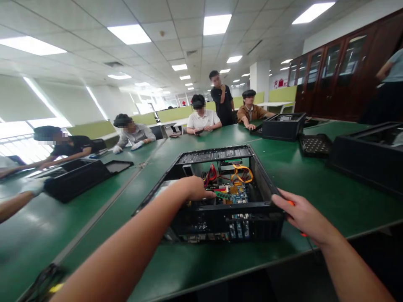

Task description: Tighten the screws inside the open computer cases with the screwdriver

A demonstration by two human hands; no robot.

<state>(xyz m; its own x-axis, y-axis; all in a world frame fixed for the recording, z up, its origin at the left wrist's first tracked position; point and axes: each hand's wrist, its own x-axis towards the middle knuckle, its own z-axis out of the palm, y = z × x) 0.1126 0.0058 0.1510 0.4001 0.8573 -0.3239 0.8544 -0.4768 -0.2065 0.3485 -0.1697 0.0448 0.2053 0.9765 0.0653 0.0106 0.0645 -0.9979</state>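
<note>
An open black computer case (217,209) lies in front of me, its inside facing up. My left hand (193,189) reaches into it with the fingers closed at the left end of a green memory module (223,195). Below that module is a blue motherboard (241,197); red cables (211,174) and a yellow-orange cable (244,173) loop behind it. At the case's front right corner, my right hand (297,212) rests on the frame and is closed around an orange-handled tool, seemingly a screwdriver (303,234), mostly hidden by the palm.
The green table (315,197) carries other black cases to the left (85,180), far right (283,126) and near right (368,155). A black panel (315,145) lies between the right ones. Several people sit around; one stands behind. Dark cables (47,279) lie at the lower left.
</note>
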